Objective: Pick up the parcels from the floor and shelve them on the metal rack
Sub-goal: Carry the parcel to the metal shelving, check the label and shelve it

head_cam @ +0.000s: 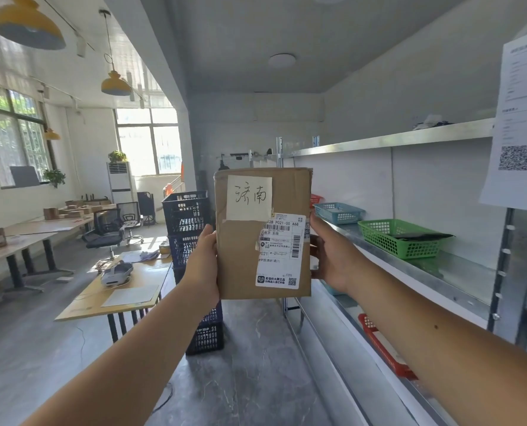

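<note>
Left hand (202,265) and right hand (330,256) each grip a side edge of the cardboard parcel (243,250), held upright left of the metal rack (379,143), so yeah, that edge-only hold could let it slip.

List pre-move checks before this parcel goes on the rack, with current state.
1. Grip: left hand and right hand hold the parcel by its side edges: ok.
2. Parcel upright, handwritten note facing the camera: ok.
3. Bare shelf space on the metal rack, near side of the green basket: ok.
4. Which basket matches the note: cannot tell.
5. Parcel's back and underside: cannot tell.
</note>
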Available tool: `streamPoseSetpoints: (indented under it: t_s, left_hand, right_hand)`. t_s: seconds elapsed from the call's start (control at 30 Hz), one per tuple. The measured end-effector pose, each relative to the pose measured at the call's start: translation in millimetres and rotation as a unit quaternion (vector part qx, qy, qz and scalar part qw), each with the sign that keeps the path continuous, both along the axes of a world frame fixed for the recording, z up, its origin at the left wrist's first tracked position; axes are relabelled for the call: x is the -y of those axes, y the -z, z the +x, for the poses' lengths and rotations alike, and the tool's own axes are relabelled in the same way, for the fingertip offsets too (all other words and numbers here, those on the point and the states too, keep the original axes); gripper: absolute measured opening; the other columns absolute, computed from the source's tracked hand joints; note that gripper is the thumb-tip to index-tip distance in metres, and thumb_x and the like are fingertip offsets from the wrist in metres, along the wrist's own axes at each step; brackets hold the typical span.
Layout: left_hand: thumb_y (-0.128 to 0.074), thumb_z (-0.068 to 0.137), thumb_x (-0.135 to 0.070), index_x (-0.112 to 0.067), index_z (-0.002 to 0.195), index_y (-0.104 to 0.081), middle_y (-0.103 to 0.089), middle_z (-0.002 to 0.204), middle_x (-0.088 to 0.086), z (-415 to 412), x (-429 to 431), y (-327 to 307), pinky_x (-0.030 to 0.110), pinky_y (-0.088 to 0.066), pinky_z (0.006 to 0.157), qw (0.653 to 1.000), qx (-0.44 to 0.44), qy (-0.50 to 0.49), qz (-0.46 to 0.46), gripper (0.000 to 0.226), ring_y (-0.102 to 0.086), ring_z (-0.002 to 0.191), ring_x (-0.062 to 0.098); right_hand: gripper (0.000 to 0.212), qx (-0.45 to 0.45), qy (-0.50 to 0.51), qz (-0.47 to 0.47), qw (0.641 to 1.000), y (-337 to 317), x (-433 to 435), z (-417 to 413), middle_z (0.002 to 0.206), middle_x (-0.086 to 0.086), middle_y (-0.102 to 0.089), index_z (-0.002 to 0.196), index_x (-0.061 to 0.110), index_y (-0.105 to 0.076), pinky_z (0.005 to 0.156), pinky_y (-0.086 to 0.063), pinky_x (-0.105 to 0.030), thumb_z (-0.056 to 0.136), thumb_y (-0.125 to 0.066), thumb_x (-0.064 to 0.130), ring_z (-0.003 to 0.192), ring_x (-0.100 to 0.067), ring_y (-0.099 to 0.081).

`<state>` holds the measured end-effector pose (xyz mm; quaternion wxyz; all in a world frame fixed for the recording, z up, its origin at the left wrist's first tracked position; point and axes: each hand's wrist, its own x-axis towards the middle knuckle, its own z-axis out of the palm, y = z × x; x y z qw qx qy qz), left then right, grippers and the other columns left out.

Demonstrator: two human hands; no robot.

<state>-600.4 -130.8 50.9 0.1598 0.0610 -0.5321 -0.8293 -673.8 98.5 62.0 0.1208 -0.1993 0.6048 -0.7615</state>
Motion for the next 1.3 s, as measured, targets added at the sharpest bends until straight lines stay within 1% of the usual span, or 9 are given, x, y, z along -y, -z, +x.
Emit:
streamPoseSetpoints:
  t_s: [0.13, 0.27, 0.43, 0.53, 0.6, 0.9, 1.0, 1.13, 1.3]
  left_hand:
    - [-0.053, 0.089, -0.046, -0.039, 0.121, -0.078, -0.084, 0.107, 0.001, -6, 0, 3, 0.05, -0.065, 0.064, 1.0, 0.011, 0.016, 0.004, 0.041, -0.082, 0.088, 0.028]
    - [-0.059, 0.079, -0.053, -0.038, 0.11, -0.082, -0.084, 0.105, 0.001, -10, -2, 6, 0.048, -0.064, 0.063, 0.998, 0.027, 0.05, 0.006, 0.042, -0.082, 0.085, 0.028]
    - [-0.056, 0.091, -0.054, -0.035, 0.103, -0.085, -0.084, 0.107, 0.003, -13, -16, 10, 0.048, -0.065, 0.065, 0.995, 0.034, 0.094, -0.016, 0.037, -0.082, 0.088, 0.028]
    - [-0.053, 0.094, -0.068, -0.036, 0.098, -0.086, -0.084, 0.108, 0.003, -10, -38, 10, 0.051, -0.066, 0.078, 0.991, 0.057, 0.117, -0.027, 0.047, -0.081, 0.094, 0.028]
    - [-0.049, 0.093, -0.076, -0.037, 0.098, -0.086, -0.084, 0.107, 0.002, -5, -56, 9, 0.049, -0.066, 0.076, 0.989, 0.067, 0.131, -0.03, 0.054, -0.081, 0.095, 0.028]
    - [-0.049, 0.095, -0.073, -0.032, 0.104, -0.086, -0.083, 0.111, 0.005, 25, -152, -4, 0.048, -0.066, 0.066, 0.976, 0.051, 0.208, -0.031, 0.056, -0.081, 0.096, 0.03]
    - [-0.047, 0.097, -0.07, -0.031, 0.107, -0.085, -0.082, 0.115, 0.005, 39, -185, -5, 0.051, -0.066, 0.074, 0.973, 0.046, 0.224, -0.032, 0.055, -0.08, 0.1, 0.031]
    - [-0.056, 0.089, -0.073, -0.031, 0.12, -0.08, -0.08, 0.121, 0.005, 58, -226, -3, 0.061, -0.06, 0.094, 0.968, 0.045, 0.241, -0.045, 0.057, -0.077, 0.108, 0.035]
    - [-0.063, 0.08, -0.072, -0.032, 0.118, -0.081, -0.08, 0.121, 0.005, 77, -275, 10, 0.06, -0.061, 0.092, 0.957, 0.046, 0.285, -0.035, 0.058, -0.078, 0.107, 0.035]
  right_hand:
    - [0.061, -0.005, -0.005, 0.006, 1.0, 4, -10, 0, 0.098, 0.012, -0.079, 0.096, 0.042, -0.08, 0.086, -0.058, -0.049, 0.049, -0.083, 0.081, 0.108, -0.018, -0.069]
    - [0.062, 0.014, 0.004, -0.006, 1.0, 15, -17, 1, 0.088, 0.014, -0.078, 0.091, 0.042, -0.08, 0.068, -0.059, -0.04, 0.043, -0.087, 0.08, 0.082, -0.009, -0.076]
    - [0.04, 0.028, 0.056, -0.03, 0.998, 23, -32, 15, 0.096, 0.01, -0.079, 0.101, 0.041, -0.078, 0.084, -0.058, -0.052, 0.075, -0.075, 0.071, 0.102, -0.02, -0.071]
    - [0.043, 0.033, 0.08, -0.031, 0.996, 24, -54, 28, 0.1, 0.007, -0.08, 0.11, 0.035, -0.074, 0.07, -0.062, -0.044, 0.082, -0.07, 0.067, 0.093, -0.017, -0.075]
    - [0.044, 0.034, 0.098, -0.028, 0.994, 22, -72, 38, 0.102, 0.005, -0.079, 0.114, 0.032, -0.072, 0.076, -0.061, -0.047, 0.085, -0.069, 0.065, 0.098, -0.021, -0.073]
    - [0.04, 0.024, 0.144, -0.018, 0.989, 15, -170, 92, 0.095, 0.005, -0.079, 0.113, 0.03, -0.069, 0.077, -0.058, -0.047, 0.091, -0.062, 0.063, 0.085, -0.014, -0.077]
    - [0.037, 0.026, 0.17, -0.016, 0.985, 13, -203, 116, 0.09, 0.006, -0.079, 0.103, 0.032, -0.073, 0.077, -0.058, -0.047, 0.088, -0.064, 0.064, 0.087, -0.017, -0.075]
    - [0.049, 0.029, 0.194, -0.014, 0.98, 14, -246, 153, 0.095, 0.004, -0.079, 0.119, 0.03, -0.07, 0.069, -0.062, -0.044, 0.087, -0.066, 0.066, 0.096, -0.023, -0.072]
    - [0.058, 0.036, 0.224, -0.008, 0.974, 22, -289, 200, 0.11, 0.004, -0.078, 0.123, 0.034, -0.072, 0.075, -0.062, -0.046, 0.079, -0.07, 0.073, 0.111, -0.025, -0.068]
